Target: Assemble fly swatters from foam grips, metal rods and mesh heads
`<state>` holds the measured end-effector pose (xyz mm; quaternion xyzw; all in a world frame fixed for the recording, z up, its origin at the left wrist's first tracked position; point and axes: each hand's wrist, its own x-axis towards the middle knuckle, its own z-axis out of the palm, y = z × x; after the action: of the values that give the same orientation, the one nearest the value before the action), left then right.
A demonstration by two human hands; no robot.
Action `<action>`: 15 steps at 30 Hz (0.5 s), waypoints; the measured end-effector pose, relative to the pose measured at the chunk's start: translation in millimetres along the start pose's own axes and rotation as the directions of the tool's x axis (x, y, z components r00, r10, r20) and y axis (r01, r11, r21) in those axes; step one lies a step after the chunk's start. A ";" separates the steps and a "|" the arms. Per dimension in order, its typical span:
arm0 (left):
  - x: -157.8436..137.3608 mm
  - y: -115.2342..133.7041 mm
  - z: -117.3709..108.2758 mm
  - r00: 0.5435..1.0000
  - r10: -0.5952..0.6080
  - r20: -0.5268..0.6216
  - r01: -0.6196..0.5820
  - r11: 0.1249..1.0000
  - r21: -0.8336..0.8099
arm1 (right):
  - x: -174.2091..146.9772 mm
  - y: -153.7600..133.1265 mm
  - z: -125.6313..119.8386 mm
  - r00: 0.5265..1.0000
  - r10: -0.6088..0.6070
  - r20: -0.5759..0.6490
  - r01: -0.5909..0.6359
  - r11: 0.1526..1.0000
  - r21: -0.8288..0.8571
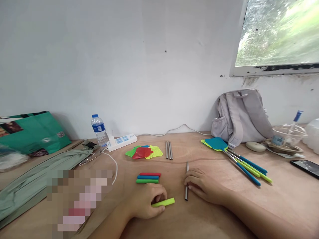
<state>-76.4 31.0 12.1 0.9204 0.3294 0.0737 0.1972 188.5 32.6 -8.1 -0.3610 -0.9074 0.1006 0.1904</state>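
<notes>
My left hand (149, 200) is closed around a yellow-green fly swatter handle (167, 202), held low over the wooden table. Under the fingers of my right hand (198, 182) is a metal rod (186, 196), gripped near its middle and pointing away from me. Just beyond my left hand lie a green handle (147, 181), a blue handle (148, 177) and a red handle (150, 174), side by side. Farther back rest several mesh swatter heads (143, 152) in a loose overlapping pile. Next to them are several metal rods (169, 150).
Complete fly swatters (236, 159) lie at the right, before a grey backpack (243, 116). Beyond them are a plastic cup (284, 136) and a phone (306, 167). On the left stand a water bottle (99, 129), a power strip (122, 142) and a green bag (37, 136).
</notes>
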 end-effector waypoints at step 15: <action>3.0 -4.2 3.5 1.000 -0.002 0.017 0.003 0.999 -0.040 | -0.9 -9.0 2.7 0.995 0.005 0.103 -0.011 0.998 0.055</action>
<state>-75.6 34.8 7.2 0.9164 0.3274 0.0724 0.2185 182.5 25.3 -7.9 -0.3538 -0.9113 0.1448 0.1531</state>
